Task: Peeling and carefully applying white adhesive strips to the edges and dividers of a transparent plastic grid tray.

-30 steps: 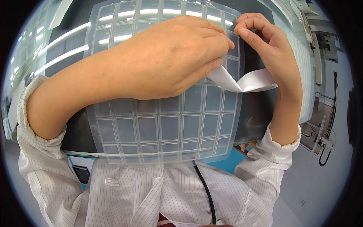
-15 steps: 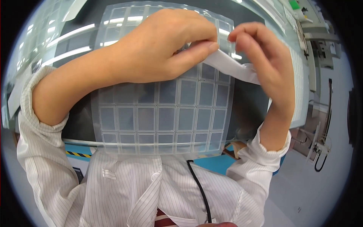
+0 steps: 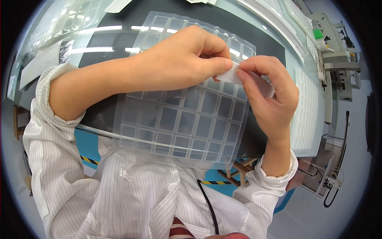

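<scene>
Between my two hands is a small white strip (image 3: 229, 76), of paper or thin film. My left hand (image 3: 191, 59) is closed in a pinch on its left end. My right hand (image 3: 272, 87) pinches it farther right with thumb and forefinger, and part of the strip shows behind the thumb inside that hand. Beneath both hands lies a clear plastic tray (image 3: 187, 121) with rows of rectangular pockets, tilted a little and reaching past the table's front edge. My left hand and forearm hide some of its pockets.
The tray rests on a dark mat (image 3: 101, 53) on a glass-topped table. At the right stands a whitish pocketed tray or stack (image 3: 306, 115). More clear plastic (image 3: 63, 24) and a white sheet (image 3: 38, 69) lie at the left. Grey equipment (image 3: 336, 40) is at the far right.
My right hand has come in to the left and closed on the white strip near my left hand. The view has shifted and turned, so the tray appears more tilted.
</scene>
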Tool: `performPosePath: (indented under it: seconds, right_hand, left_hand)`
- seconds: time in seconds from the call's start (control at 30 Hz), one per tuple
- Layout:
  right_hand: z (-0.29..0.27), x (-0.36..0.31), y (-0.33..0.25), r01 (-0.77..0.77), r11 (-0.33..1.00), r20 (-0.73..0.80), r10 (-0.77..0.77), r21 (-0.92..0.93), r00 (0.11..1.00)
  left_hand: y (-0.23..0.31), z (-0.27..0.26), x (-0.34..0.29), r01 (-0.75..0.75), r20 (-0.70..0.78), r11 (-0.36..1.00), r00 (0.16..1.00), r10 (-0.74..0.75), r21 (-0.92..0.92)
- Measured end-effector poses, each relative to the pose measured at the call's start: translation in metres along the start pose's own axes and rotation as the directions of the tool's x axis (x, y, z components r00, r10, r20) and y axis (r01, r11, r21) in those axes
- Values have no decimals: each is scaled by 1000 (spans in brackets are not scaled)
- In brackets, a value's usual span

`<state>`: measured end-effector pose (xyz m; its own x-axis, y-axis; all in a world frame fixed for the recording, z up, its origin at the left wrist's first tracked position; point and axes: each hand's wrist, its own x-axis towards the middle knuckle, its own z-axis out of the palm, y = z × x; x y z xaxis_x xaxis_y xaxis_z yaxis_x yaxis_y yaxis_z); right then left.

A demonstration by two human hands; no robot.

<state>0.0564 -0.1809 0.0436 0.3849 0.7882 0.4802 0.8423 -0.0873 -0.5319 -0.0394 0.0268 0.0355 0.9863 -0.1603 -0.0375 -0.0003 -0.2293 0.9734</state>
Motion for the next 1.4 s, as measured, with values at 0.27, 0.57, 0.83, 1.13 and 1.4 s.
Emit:
performPosePath:
  seconds: [0.27,0.57,0.83,1.13,1.4]
  right_hand:
    - [-26,-1,0,-268,888,113,243,374,963]
    - [-33,-10,48,-500,858,323,443,119,836]
    - [-40,-15,46,-512,855,354,455,82,817]
    - [-36,-18,52,-398,917,310,370,28,876]
    - [-30,-17,52,-388,921,297,362,31,884]
  left_hand:
    - [-18,17,-10,-230,-38,965,971,236,127]
    - [-18,28,-8,-501,156,736,859,488,455]
    - [-26,41,17,-652,231,589,740,632,477]
    - [-25,37,17,-539,262,715,842,472,446]
    - [-25,33,15,-530,285,716,848,447,455]
